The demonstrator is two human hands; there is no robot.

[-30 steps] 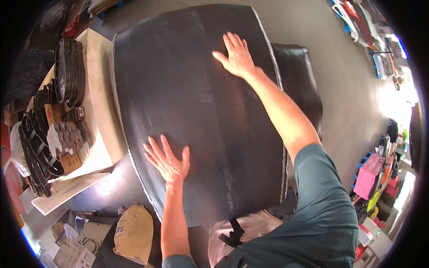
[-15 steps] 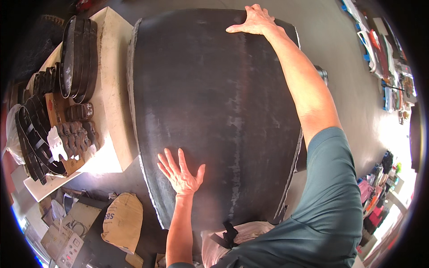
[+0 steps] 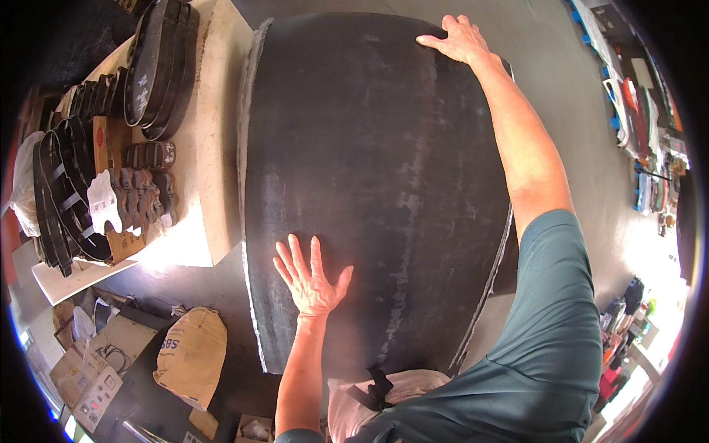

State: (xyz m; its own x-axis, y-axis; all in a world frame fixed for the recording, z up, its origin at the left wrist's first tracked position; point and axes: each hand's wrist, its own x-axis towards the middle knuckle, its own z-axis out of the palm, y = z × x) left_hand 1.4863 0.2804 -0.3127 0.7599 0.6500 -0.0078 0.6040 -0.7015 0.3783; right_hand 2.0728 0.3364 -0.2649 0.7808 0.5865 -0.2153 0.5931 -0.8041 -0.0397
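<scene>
Head view: one broad black sheet [image 3: 347,162] lies beneath both hands, its frayed pale side edges running past them left and right; whatever bears it is hidden. Two hands are on it. The left hand [image 3: 314,289] is spread wide, palm down on the near part, holding nothing, and I'd judge that flat press steadies the sheet. The right hand [image 3: 464,40] reaches to the far right corner, thumb stretched out over the top and fingers at the edge, probably because that corner is the part most apt to shift or lift. Whether it pinches the sheet, I can't tell from here.

Left of the left hand, and farther out, is one pale surface [image 3: 221,125]. It bears a stack of long black oval forms [image 3: 151,70] (three at least, though they overlap too closely for a firm count), set upright, perhaps to save room. Nearer the body, left of the left forearm, are one tan sack [image 3: 193,354] and one control box [image 3: 96,399] with several buttons.
</scene>
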